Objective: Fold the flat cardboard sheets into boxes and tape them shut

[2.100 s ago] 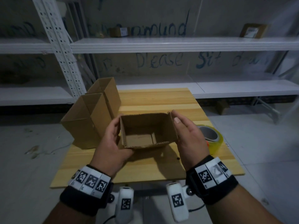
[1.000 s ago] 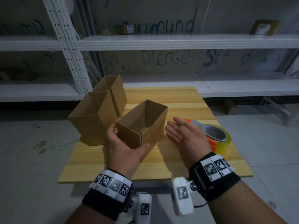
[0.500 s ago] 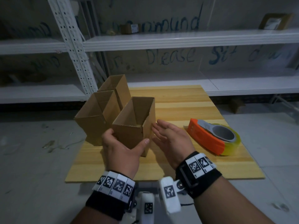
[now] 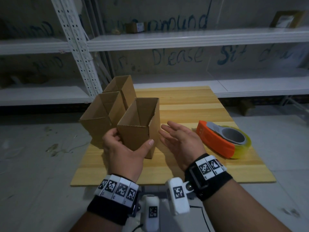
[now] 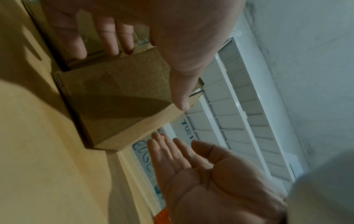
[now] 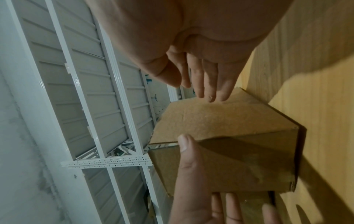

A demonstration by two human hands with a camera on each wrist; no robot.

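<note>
A small brown cardboard box (image 4: 142, 124) stands upright on the wooden table (image 4: 184, 108), its top open. My left hand (image 4: 123, 148) grips its near corner, thumb on the front face and fingers round the left side. The same box (image 5: 122, 97) shows in the left wrist view and again, as the held box (image 6: 220, 144), in the right wrist view. My right hand (image 4: 180, 139) hovers just right of the box with straight fingers, apart from it. An orange tape dispenser (image 4: 220, 139) with a clear roll lies at the table's right.
Two more open cardboard boxes (image 4: 103, 114) stand upright at the table's left, directly behind the held one. White metal shelving (image 4: 184, 39) runs along the wall beyond the table. Grey floor surrounds the table on both sides.
The box was held up in both hands, then turned upright and set down beside the other two. My right hand let go of it and now hovers alongside.
</note>
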